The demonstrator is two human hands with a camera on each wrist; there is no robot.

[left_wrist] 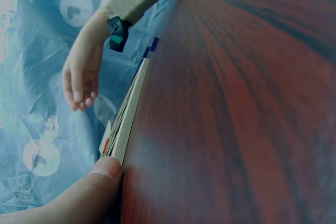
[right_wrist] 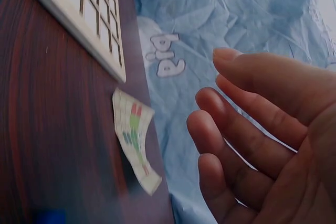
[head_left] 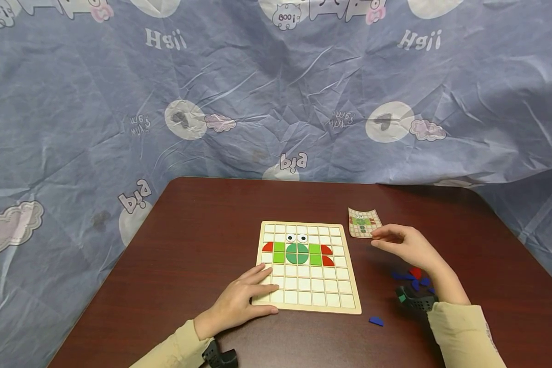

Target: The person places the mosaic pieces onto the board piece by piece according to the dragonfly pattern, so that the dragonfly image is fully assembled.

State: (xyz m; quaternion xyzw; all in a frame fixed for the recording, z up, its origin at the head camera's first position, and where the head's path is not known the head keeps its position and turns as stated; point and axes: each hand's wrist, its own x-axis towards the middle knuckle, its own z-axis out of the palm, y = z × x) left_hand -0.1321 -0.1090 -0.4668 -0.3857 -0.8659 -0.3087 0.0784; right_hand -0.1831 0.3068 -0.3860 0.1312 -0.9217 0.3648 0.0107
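A wooden grid board [head_left: 322, 296] lies on the table with coloured pieces set in its upper half. Dark green quarter pieces [head_left: 292, 258] form a circle, flanked by light green squares [head_left: 279, 247]. Two eye pieces [head_left: 301, 238] sit above it; red pieces [head_left: 268, 247] stand at both sides. My left hand [head_left: 241, 299] rests on the board's near left corner, fingers spread, the thumb at its near edge. Raised above the table beside a small pattern card [head_left: 361, 232], my right hand [head_left: 407, 247] has loosely bent fingers. The right wrist view shows nothing between those fingers [right_wrist: 207, 132].
Several blue pieces [head_left: 415, 285] and a red piece [head_left: 415, 273] lie loose below my right forearm. Another blue piece [head_left: 376, 321] sits off the board's near right corner. A printed blue-grey cloth [head_left: 257, 92] hangs behind the dark red table [head_left: 202, 230].
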